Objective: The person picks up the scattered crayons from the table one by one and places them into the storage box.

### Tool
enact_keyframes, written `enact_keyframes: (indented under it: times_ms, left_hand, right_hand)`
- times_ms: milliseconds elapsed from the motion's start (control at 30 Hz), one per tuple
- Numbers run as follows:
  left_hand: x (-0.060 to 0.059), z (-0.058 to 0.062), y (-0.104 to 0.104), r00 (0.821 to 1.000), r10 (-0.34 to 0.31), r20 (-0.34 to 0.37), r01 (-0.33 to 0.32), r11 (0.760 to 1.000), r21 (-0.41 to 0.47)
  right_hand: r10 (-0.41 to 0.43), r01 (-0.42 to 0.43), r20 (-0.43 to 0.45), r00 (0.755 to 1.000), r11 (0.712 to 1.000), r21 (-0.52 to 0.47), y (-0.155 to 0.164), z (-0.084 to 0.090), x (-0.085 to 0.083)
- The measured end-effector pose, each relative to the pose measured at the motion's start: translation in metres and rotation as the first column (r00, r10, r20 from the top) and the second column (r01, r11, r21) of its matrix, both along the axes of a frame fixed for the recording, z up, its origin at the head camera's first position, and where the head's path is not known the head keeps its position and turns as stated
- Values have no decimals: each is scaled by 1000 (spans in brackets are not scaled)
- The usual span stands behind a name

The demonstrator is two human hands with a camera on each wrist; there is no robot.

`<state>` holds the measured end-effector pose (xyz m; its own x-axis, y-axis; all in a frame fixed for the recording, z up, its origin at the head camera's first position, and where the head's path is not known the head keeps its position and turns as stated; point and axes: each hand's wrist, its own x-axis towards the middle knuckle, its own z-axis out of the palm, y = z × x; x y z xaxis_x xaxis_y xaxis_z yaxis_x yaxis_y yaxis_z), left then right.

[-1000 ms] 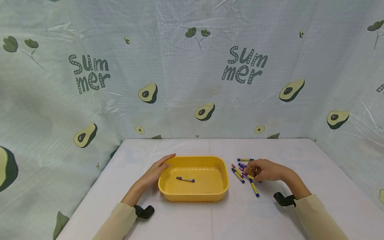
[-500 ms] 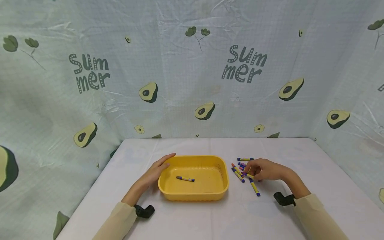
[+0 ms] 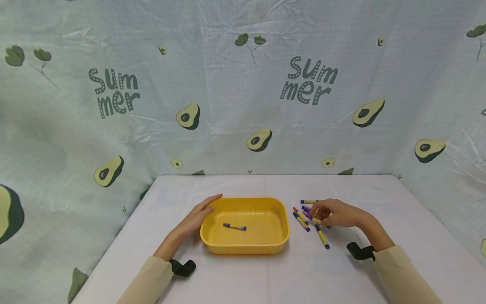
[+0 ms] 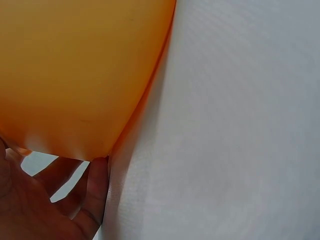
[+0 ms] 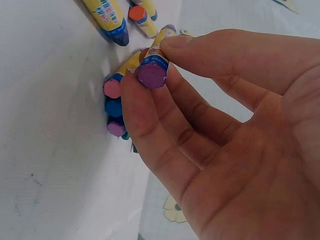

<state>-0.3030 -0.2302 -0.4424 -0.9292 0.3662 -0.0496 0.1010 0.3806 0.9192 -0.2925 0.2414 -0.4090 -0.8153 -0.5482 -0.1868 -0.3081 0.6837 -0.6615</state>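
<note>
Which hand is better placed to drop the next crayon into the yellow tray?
Right. The right hand already pinches a purple crayon between thumb and fingers, just beside the loose crayons. The left hand rests against the yellow tray, holding no crayon.

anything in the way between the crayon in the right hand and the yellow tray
Nothing visible. The right hand pinches a purple crayon; between it and the yellow tray only loose crayons lie flat on the table, low enough to pass over.
</note>
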Motion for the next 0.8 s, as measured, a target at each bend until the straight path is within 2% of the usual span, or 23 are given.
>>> enact_keyframes:
  times_ms: [267,400,633,800]
  left_hand:
    - [-1,-3,0,1000,12,4,-12,1000,1]
    - [0,-3,0,1000,9,6,-9,1000,6]
    - [-1,-3,0,1000,15,14,-15,1000,13]
    - [-4,-3,3,999,19,26,-19,1000,15]
  right_hand:
    - [42,-43,-53,998,999,-14,-7,11,-1]
    - [67,-67,-70,995,998,6,-18,19,-7]
    - [122,-113,-135,983,991,74,-47,46,-23]
    - [184,-174,-154,971,982,77,-79,69,-30]
